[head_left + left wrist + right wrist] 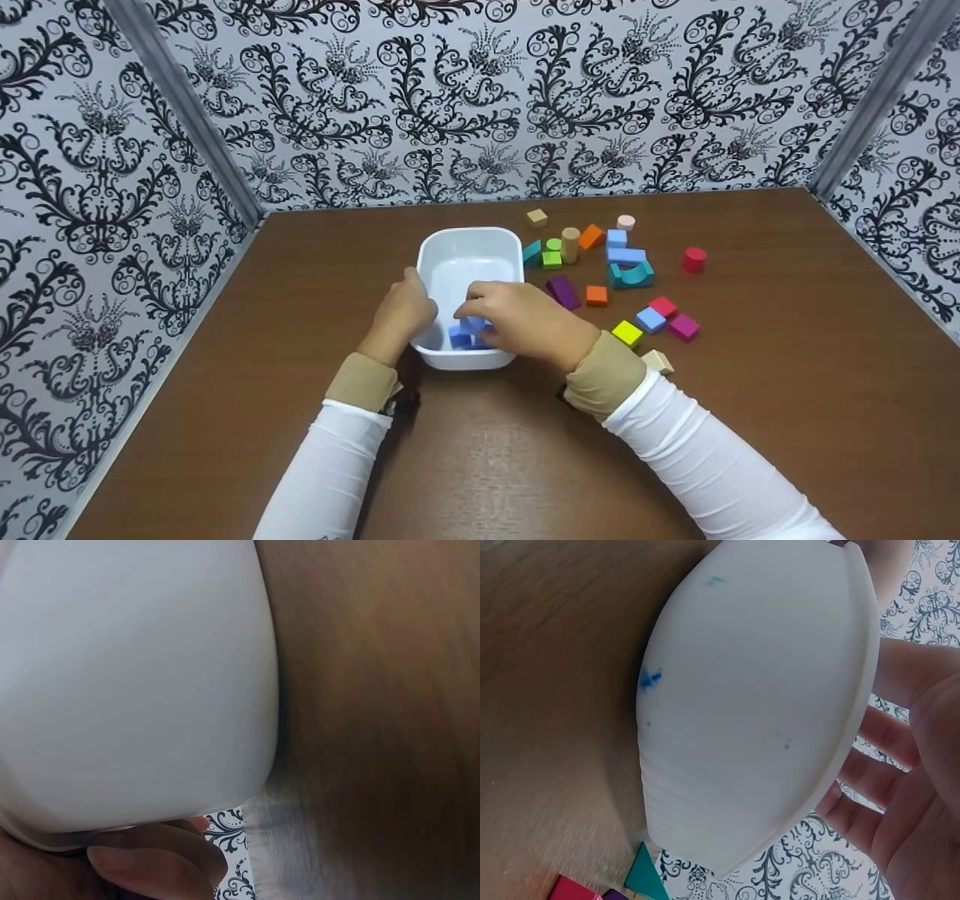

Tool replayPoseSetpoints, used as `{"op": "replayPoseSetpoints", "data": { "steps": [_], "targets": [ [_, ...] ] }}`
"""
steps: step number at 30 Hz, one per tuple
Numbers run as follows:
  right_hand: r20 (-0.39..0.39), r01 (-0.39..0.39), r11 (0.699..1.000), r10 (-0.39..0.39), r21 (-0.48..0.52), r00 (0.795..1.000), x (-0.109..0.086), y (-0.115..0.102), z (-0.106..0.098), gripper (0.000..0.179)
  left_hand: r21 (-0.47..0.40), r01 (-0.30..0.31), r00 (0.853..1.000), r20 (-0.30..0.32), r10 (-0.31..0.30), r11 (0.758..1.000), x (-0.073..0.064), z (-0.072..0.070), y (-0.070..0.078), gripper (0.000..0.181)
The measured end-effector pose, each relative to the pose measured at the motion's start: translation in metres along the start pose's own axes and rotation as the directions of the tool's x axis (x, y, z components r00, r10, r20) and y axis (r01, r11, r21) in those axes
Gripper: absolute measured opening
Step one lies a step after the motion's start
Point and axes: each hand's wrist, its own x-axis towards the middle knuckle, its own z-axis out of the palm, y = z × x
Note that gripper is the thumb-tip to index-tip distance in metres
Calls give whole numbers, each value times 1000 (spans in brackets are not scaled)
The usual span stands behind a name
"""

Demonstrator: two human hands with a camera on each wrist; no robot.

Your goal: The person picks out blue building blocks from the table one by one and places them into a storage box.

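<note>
A white plastic tub stands on the brown table, several blue blocks lying at its near end. My left hand grips the tub's left rim, its fingers curled at the edge in the left wrist view. Over the tub's near right side reaches my right hand, pinching a blue block low inside, just above the others. In the right wrist view the tub's outer wall hides the fingertips and that block.
Right of the tub lie many loose blocks, among them a purple block, a teal arch, a yellow block and a red cylinder. A cream block sits beside the right sleeve. Patterned panels border the table's back and sides.
</note>
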Motion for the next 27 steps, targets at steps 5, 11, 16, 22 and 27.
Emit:
{"op": "replayPoseSetpoints", "data": {
  "steps": [5,11,16,22,27],
  "targets": [
    [15,19,999,-19,32,1000,-1,-1,2,29,-2,5,1000,-7,-5,1000,0,1,0,64],
    [42,11,998,-13,64,999,-1,-1,4,29,0,18,1000,1,-18,1000,0,1,1,65],
    [50,14,998,-18,69,999,0,-2,3,29,9,22,1000,0,-22,1000,0,0,1,64],
    [60,2,997,-7,77,998,0,-2,2,29,10,17,1000,-4,-17,1000,0,0,1,63],
    [59,7,997,-12,77,998,0,-2,2,29,9,5,1000,1,-5,1000,-1,-1,1,61]
  ]
}}
